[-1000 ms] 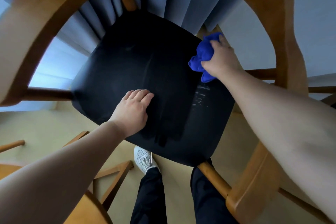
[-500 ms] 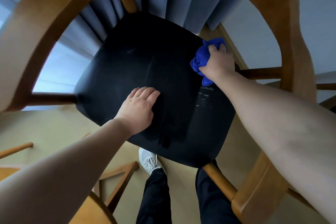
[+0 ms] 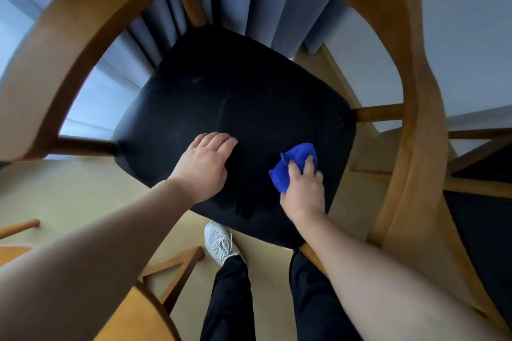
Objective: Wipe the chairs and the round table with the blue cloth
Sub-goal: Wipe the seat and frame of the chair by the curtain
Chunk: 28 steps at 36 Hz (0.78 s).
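Observation:
A wooden chair with a curved backrest (image 3: pixel 83 22) and a black seat (image 3: pixel 235 97) fills the view from above. My left hand (image 3: pixel 203 165) rests flat on the near left part of the seat, fingers straight and together. My right hand (image 3: pixel 303 188) grips the bunched blue cloth (image 3: pixel 292 163) and presses it on the near right part of the seat. The round table's wooden edge (image 3: pixel 135 318) shows at the bottom left.
A second chair's black seat (image 3: pixel 487 230) and wooden frame stand at the right. My legs in black trousers and a white shoe (image 3: pixel 220 241) are on the beige floor under the seat's front edge. Blue-grey curtains (image 3: pixel 263 3) hang behind the chair.
My right hand has dragged the blue cloth from the seat's far right edge toward me to its near right part. My left hand has stayed flat on the seat.

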### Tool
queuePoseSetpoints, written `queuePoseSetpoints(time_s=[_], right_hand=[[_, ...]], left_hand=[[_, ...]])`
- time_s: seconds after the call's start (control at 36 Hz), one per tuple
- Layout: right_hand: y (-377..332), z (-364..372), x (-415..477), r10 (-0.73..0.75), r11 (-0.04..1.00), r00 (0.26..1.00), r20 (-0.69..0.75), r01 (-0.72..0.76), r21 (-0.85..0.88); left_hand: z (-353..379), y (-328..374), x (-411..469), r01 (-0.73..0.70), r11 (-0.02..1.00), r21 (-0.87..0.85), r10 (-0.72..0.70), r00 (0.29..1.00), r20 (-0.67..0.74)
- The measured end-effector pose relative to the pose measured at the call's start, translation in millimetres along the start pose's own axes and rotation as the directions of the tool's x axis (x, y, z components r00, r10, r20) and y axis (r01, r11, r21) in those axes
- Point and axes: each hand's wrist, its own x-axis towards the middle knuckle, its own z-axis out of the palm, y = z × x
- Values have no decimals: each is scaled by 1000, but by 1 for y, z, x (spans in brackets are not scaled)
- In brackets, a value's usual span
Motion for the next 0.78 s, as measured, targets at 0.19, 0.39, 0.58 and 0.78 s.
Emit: queuePoseSetpoints(time_s=[0.19,0.39,0.58,0.78], right_hand=[[2,13,-44,5,1000,990,143,-7,17],[13,-38,6,79,968,989,-122,-47,248],[33,-93,122,213,937,958,-193,-145,319],[54,-97,162,197,966,967,-164,-162,202]], left_hand=[[-1,8,-4,-30,1000,9,30,999,15],[4,17,9,-47,999,-7,47,999,3],[8,11,23,-16,1000,-26,15,1000,-24],[16,5,26,-7,1000,-13,7,1000,-8]])
